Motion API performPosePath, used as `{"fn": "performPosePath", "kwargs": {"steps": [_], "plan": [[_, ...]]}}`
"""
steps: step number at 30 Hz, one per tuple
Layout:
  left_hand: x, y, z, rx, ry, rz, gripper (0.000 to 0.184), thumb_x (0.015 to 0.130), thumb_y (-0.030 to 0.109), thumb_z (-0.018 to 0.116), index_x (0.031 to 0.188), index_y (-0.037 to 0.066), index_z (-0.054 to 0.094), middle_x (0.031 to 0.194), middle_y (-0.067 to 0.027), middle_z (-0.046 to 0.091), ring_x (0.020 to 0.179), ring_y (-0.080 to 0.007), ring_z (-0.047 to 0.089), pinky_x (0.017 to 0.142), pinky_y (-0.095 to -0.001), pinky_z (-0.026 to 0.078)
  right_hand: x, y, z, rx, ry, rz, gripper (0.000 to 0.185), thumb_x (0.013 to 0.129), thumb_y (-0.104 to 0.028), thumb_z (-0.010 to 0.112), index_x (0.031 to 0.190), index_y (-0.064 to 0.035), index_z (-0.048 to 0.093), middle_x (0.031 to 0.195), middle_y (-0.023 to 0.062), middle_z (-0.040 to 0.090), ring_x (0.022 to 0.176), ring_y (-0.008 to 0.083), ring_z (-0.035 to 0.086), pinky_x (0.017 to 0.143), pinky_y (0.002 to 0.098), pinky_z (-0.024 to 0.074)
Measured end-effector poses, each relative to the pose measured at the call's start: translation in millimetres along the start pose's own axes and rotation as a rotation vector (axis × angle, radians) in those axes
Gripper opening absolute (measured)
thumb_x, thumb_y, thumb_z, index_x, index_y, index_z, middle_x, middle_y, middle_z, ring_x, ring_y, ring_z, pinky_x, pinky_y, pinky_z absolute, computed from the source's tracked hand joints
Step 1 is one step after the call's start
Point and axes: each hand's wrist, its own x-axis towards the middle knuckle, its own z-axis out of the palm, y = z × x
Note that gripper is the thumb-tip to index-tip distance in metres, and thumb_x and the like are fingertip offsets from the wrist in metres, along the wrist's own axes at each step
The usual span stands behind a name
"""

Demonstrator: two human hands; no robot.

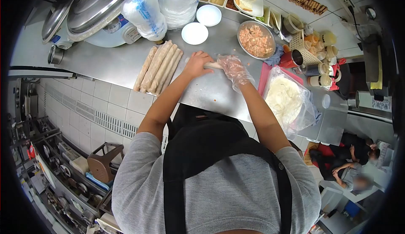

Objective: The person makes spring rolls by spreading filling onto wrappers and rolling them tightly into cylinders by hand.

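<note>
On the steel counter, close to its front edge, a pale wrapped roll (213, 65) lies between my hands. My left hand (198, 64), bare, is closed over the roll's left end. At its right end my right hand (235, 70), in a clear plastic glove, grips it with bent fingers. Much of the roll is hidden under both hands. Left of my left hand, several similar long rolls (159, 68) lie side by side, wrapped in clear film. A metal bowl of orange-pink chopped filling (255, 40) stands beyond my right hand.
To the right, a white, sticky-looking mass (282, 101) lies in plastic on a pink tray (264, 78). Two white dishes (195, 33) stand behind my hands. Plastic bag bundles (145, 12) and a large lidded pot (99, 12) stand at the back left. Two people (344, 160) sit at lower right.
</note>
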Motion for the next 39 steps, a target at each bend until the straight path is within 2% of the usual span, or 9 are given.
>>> {"fn": "performPosePath", "kwargs": {"steps": [8, 19, 22, 24, 28, 30, 33, 37, 39], "plan": [[20.0, -14.3, 15.4, 0.030, -0.017, -0.119, 0.031, 0.079, 0.033, 0.076, 0.104, 0.016, 0.070, 0.105, -0.0035, 0.062, 0.107, -0.0262, 0.053, 0.093, -0.0427, 0.040, -9.1, 0.4, -9.2, 0.040, 0.010, 0.009, 0.023, 0.089, -0.020, 0.064, 0.110, -0.0121, 0.069, 0.103, 0.0084, 0.068, 0.097, 0.0294, 0.063, 0.086, 0.0437, 0.0511], [-5.7, 18.5, 26.6, 0.144, -0.243, 0.129, 0.039, 0.080, 0.035, 0.073, 0.112, 0.014, 0.063, 0.109, -0.0058, 0.060, 0.109, -0.0271, 0.054, 0.092, -0.0449, 0.042, -47.8, 13.6, -12.5, 0.335, -0.057, -0.042, 0.036, 0.089, -0.029, 0.066, 0.120, -0.0119, 0.067, 0.112, 0.0135, 0.068, 0.108, 0.0327, 0.061, 0.095, 0.0420, 0.0474], [1.1, 22.6, 18.3, 0.133, -0.273, 0.080, 0.042, 0.081, 0.036, 0.073, 0.116, 0.015, 0.063, 0.112, -0.0060, 0.060, 0.112, -0.0273, 0.053, 0.095, -0.0448, 0.041, -69.0, 9.9, -32.8, 0.324, -0.228, 0.222, 0.034, 0.090, -0.024, 0.067, 0.120, -0.0083, 0.066, 0.119, 0.0154, 0.065, 0.113, 0.0351, 0.058, 0.101, 0.0419, 0.0428], [6.9, 22.1, 17.7, 0.072, -0.221, 0.019, 0.042, 0.082, 0.036, 0.073, 0.118, 0.015, 0.063, 0.114, -0.0060, 0.060, 0.113, -0.0274, 0.052, 0.096, -0.0447, 0.040, -88.6, 16.3, -33.1, 0.362, 0.010, 0.279, 0.037, 0.089, -0.024, 0.069, 0.122, -0.0074, 0.066, 0.118, 0.0179, 0.066, 0.108, 0.0338, 0.061, 0.094, 0.0420, 0.0474], [22.9, 25.6, 25.7, 0.068, -0.185, -0.012, 0.050, 0.080, 0.038, 0.075, 0.122, 0.015, 0.063, 0.121, -0.0063, 0.059, 0.116, -0.0281, 0.050, 0.098, -0.0454, 0.039, -108.1, 19.0, -21.0, 0.446, 0.057, 0.384, 0.035, 0.088, -0.019, 0.071, 0.120, -0.0049, 0.066, 0.112, 0.0143, 0.069, 0.103, 0.0286, 0.064, 0.091, 0.0361, 0.0488], [24.7, 47.9, 26.9, 0.119, -0.230, 0.061, 0.052, 0.078, 0.040, 0.076, 0.121, 0.015, 0.062, 0.121, -0.0059, 0.059, 0.117, -0.0277, 0.049, 0.099, -0.0454, 0.039, -108.5, 16.5, -14.9, 0.881, 0.041, 0.741, 0.031, 0.088, -0.012, 0.071, 0.117, -0.0030, 0.066, 0.094, 0.0070, 0.070, 0.086, 0.0184, 0.065, 0.080, 0.0289, 0.0499], [34.7, 76.2, 40.6, 0.169, -0.311, 0.181, 0.051, 0.076, 0.042, 0.076, 0.117, 0.014, 0.064, 0.118, -0.0073, 0.061, 0.114, -0.0284, 0.052, 0.097, -0.0452, 0.041, -113.2, 31.4, 30.7, 1.418, 0.231, 0.803, 0.023, 0.092, -0.012, 0.064, 0.113, -0.0028, 0.069, 0.081, 0.0009, 0.065, 0.076, 0.0113, 0.059, 0.070, 0.0262, 0.0473], [52.4, 94.0, 65.4, 0.075, -0.585, 0.077, 0.037, 0.078, 0.036, 0.072, 0.106, 0.011, 0.068, 0.105, -0.0125, 0.070, 0.100, -0.0329, 0.064, 0.086, -0.0461, 0.050, -109.8, 15.4, 5.3, 1.501, 0.197, 0.785, 0.018, 0.093, -0.014, 0.065, 0.102, 0.0002, 0.070, 0.078, 0.0014, 0.063, 0.075, 0.0117, 0.058, 0.068, 0.0263, 0.0462], [48.7, 94.9, 70.2, 0.018, -0.477, 0.083, 0.031, 0.078, 0.035, 0.070, 0.099, 0.012, 0.070, 0.096, -0.0136, 0.071, 0.093, -0.0343, 0.066, 0.081, -0.0474, 0.052, -99.5, -22.4, -57.1, 0.971, 0.193, 0.876, 0.023, 0.091, -0.017, 0.069, 0.106, 0.0006, 0.068, 0.081, 0.0039, 0.066, 0.075, 0.0131, 0.062, 0.068, 0.0291, 0.0487]]}}
